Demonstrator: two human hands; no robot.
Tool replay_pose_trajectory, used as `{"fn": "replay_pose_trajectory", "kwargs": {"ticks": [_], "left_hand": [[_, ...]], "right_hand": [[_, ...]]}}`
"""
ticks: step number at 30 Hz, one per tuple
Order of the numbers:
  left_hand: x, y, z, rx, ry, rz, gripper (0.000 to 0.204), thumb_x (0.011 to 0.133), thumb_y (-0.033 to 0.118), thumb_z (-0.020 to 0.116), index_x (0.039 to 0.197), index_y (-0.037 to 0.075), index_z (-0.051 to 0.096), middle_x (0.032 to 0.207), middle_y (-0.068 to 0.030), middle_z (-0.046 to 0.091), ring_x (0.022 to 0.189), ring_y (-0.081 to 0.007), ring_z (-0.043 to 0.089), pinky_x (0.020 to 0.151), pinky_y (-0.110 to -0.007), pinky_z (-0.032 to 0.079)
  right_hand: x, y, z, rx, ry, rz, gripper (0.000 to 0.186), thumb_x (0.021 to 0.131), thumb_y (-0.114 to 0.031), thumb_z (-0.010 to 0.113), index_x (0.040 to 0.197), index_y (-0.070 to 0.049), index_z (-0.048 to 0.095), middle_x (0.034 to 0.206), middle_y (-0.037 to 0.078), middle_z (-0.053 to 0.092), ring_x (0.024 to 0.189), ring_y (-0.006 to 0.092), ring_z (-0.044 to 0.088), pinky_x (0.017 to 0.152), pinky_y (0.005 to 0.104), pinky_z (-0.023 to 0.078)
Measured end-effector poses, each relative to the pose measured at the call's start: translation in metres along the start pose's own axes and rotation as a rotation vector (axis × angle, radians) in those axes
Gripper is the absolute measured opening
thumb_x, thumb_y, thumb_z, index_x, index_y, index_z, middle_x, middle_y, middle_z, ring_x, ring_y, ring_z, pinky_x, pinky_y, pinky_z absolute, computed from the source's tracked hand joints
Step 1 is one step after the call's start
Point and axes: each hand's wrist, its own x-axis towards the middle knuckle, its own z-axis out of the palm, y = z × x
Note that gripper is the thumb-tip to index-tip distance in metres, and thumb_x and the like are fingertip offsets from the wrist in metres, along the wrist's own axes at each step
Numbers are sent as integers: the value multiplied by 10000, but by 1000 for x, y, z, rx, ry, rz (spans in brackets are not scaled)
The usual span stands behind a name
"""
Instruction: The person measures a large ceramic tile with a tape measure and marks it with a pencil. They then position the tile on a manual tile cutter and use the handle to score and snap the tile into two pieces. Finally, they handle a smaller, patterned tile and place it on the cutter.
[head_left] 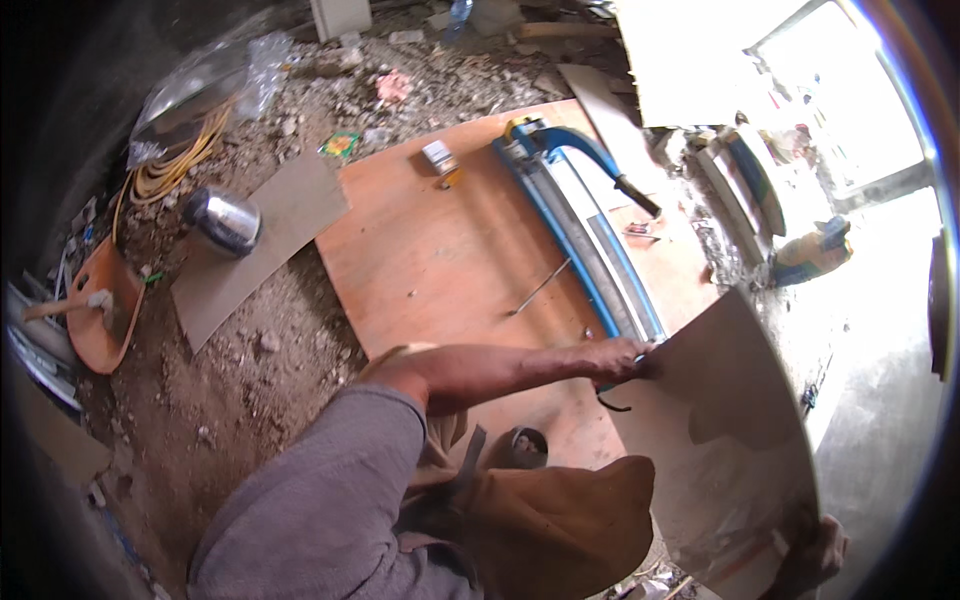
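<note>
Left hand (615,360) is closed on the large tile (740,430) at its far left corner. Right hand (824,553) holds its near right edge.

Bare brown dirt floor (265,350) runs along the left edge of the orange board (400,265), with rubble (345,85) past its far edge and a dark wall (130,50) beyond the far left corner. Off the right edge, glaring light fills a framed opening (850,95) above pale, smooth ground (885,330).
</note>
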Motion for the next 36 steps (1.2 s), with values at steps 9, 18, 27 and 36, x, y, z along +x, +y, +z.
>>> {"fn": "replay_pose_trajectory", "kwargs": {"ticks": [9,18,27,36], "left_hand": [[-107,155,-108,283,281,75,395,965,417,596,1167,80,640,911,-47,686,775,-89,596,714,-273,492],[-294,216,-175,612,880,-324,489,928,469,633,1141,30,661,761,-4,608,604,-70,536,538,-255,450],[-407,188,-254,757,1165,-45,628,919,591,571,1142,8,641,808,-70,652,618,-116,597,481,-278,478],[-397,162,-291,708,1262,-195,644,901,587,598,1148,-8,615,798,-79,628,602,-139,586,496,-316,478]], "right_hand": [[51,-24,-1,218,286,81,180,864,-152,643,1027,-76,638,838,116,612,763,307,611,721,401,490],[152,-132,10,574,518,-16,275,851,-71,600,1123,-91,633,905,116,621,818,287,628,759,386,499],[220,-259,-37,924,664,-184,406,838,11,557,1220,-107,628,971,115,629,873,268,645,797,372,509],[240,-313,-73,672,525,-286,522,814,84,463,1284,-96,598,999,118,635,876,281,630,824,368,508]]}}
